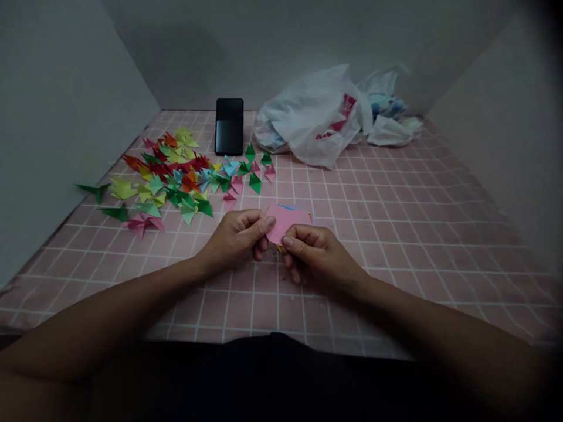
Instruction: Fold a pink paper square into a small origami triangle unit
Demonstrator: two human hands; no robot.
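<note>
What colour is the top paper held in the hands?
Pink. The head view shows it best: the top paper pinched between the left hand and right hand.

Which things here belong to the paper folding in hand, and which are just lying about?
In the job: pink paper, pinched between left hand and right hand; coloured sheets behind it; folded paper shapes heaped at the left.
Lying about: black phone standing at the back; white plastic bags beside it.
</note>
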